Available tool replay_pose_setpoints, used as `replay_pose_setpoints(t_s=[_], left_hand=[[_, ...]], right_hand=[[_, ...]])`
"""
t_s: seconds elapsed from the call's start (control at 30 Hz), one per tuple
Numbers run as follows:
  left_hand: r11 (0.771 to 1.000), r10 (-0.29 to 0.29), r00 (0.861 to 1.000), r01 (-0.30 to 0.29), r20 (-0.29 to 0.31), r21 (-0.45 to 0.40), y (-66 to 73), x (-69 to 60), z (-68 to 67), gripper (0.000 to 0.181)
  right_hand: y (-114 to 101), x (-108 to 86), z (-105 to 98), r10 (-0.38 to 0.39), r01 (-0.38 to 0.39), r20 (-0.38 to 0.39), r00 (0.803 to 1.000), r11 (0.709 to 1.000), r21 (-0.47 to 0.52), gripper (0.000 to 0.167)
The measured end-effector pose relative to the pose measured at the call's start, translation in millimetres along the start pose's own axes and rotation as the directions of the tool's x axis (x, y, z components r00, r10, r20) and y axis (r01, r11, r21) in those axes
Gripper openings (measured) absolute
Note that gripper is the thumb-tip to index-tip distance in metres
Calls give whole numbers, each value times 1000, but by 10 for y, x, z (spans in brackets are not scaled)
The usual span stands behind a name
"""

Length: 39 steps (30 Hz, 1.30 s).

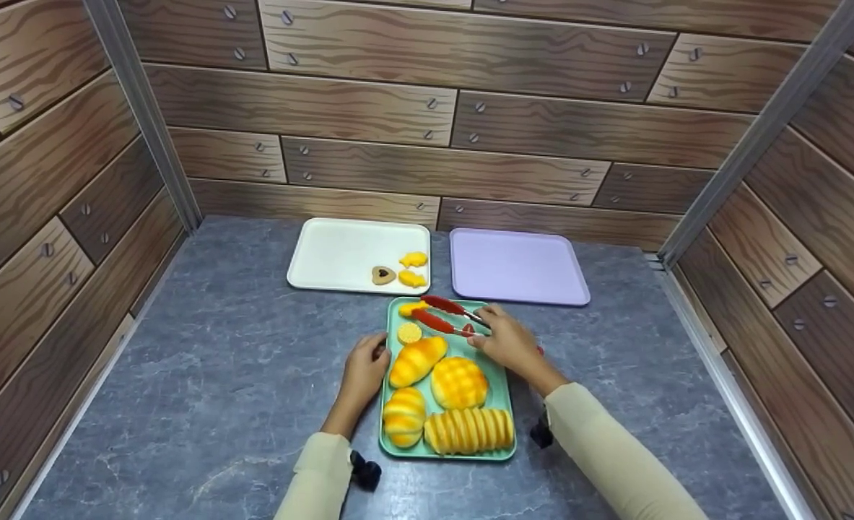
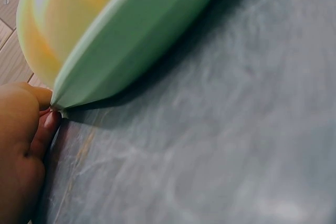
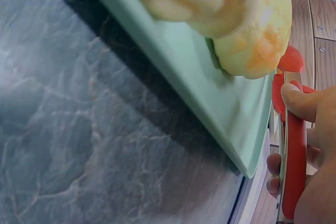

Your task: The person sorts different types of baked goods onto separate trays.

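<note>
My right hand point(image 1: 507, 339) holds red-tipped tongs point(image 1: 434, 321), their arms apart. The tips are at a small yellow fish-shaped piece point(image 1: 410, 308) at the far left corner of a green tray point(image 1: 500, 386); whether they squeeze it I cannot tell. In the right wrist view, thumb and fingers wrap the red tongs handle point(image 3: 295, 166). At the tray's left edge, my left hand point(image 1: 363, 370) grips the rim, seen also in the left wrist view. On the tray are a round yellow piece point(image 1: 409, 333), a croissant-like bread point(image 1: 418, 361) and a small red piece point(image 1: 468, 330).
The green tray also bears a round scored bun point(image 1: 459, 383), a ridged roll point(image 1: 404, 417) and a sliced loaf point(image 1: 470, 431). Behind stand a white tray point(image 1: 347, 253) with two yellow fish pieces point(image 1: 412, 278) and a heart cookie point(image 1: 382, 275), and a purple tray point(image 1: 517, 263). Wood-patterned walls surround the table.
</note>
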<state>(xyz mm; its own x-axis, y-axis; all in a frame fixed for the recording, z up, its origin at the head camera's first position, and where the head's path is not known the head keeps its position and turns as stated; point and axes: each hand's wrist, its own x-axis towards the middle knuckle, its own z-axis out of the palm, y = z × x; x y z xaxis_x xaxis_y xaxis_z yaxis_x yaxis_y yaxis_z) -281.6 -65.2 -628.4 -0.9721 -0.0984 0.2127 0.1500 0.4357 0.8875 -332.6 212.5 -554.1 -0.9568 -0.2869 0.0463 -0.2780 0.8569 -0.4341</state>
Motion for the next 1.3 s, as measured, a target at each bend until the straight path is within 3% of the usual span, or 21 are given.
replay_pose_setpoints(t_s=[0.27, 0.73, 1.13, 1.3], left_hand=[[1000, -7, 1000, 7, 6, 16, 6, -8, 19, 35], [1000, -2, 1000, 2, 0, 3, -1, -7, 24, 34], [1000, 24, 1000, -24, -17, 6, -12, -13, 15, 34], [1000, -6, 1000, 6, -6, -8, 11, -15, -2, 35]], right_hand=[[-43, -5, 4, -10, 10, 5, 1000, 999, 39, 64], [-74, 25, 64, -20, 24, -84, 996, 998, 55, 64], [-536, 365, 164, -36, 39, -121, 992, 999, 18, 62], [-740, 536, 208, -4, 5, -97, 995, 1000, 16, 63]])
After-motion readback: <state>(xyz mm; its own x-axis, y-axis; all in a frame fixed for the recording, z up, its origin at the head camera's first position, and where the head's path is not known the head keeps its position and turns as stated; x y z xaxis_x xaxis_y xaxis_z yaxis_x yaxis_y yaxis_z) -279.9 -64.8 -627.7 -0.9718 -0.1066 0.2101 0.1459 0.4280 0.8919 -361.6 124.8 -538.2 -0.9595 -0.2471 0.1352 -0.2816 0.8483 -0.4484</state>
